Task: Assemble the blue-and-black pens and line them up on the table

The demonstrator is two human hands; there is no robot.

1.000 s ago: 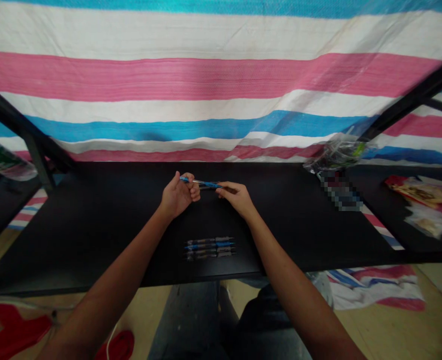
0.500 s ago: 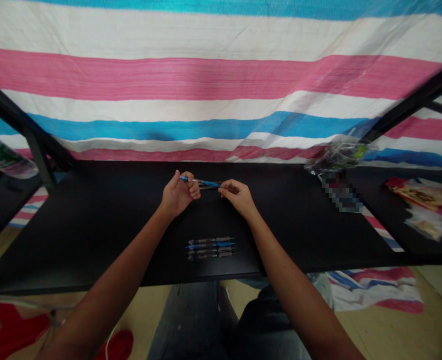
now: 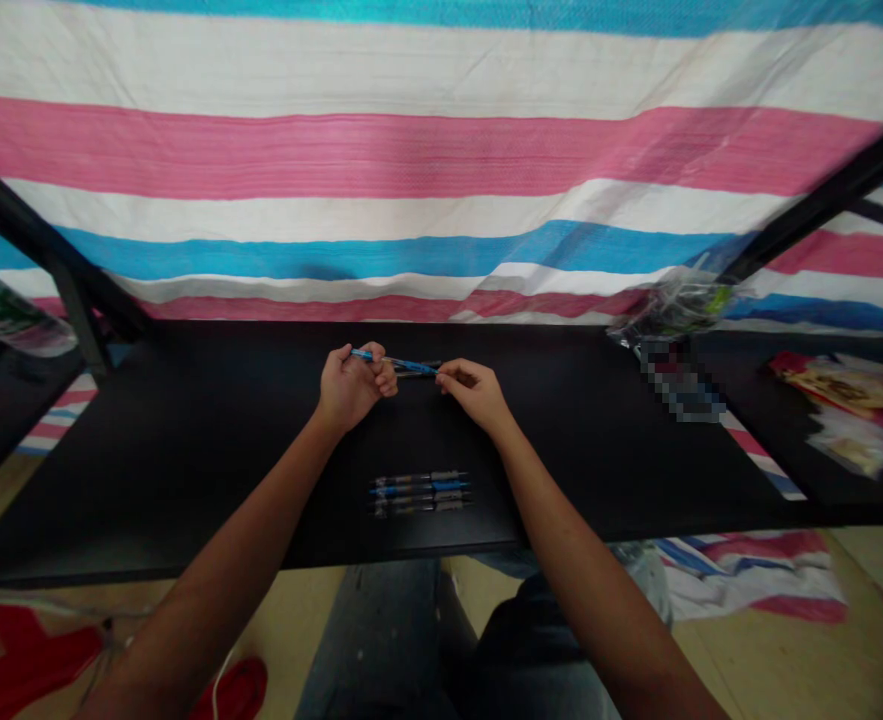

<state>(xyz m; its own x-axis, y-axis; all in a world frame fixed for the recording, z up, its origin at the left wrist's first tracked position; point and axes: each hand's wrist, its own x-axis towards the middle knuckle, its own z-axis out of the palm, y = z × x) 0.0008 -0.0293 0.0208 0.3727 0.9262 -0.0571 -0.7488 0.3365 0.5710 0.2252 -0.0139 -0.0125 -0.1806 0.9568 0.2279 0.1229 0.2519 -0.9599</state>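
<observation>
Holding blue pen [image 3: 412, 366] in L hand [image 3: 352, 390], fingers curled, thumb by its end; pinching other end w/ R hand [image 3: 477, 395], fingertips nearly closed, above blk table [image 3: 223, 440]. Can see row of pens [image 3: 420, 492] lying nr front edge

And we've got movement: our left hand [image 3: 352, 390] has edged a little to the left, and the blue pen [image 3: 415, 367] has gone with it! Our left thumb, raised beside the pen's blue end a second ago, now sits lower, right at that end. Over on the other side, our right fingertips [image 3: 442, 378] have slipped off the blue grip section to its very tip, so we're seeing more of the blue grip than we did at first.
</observation>
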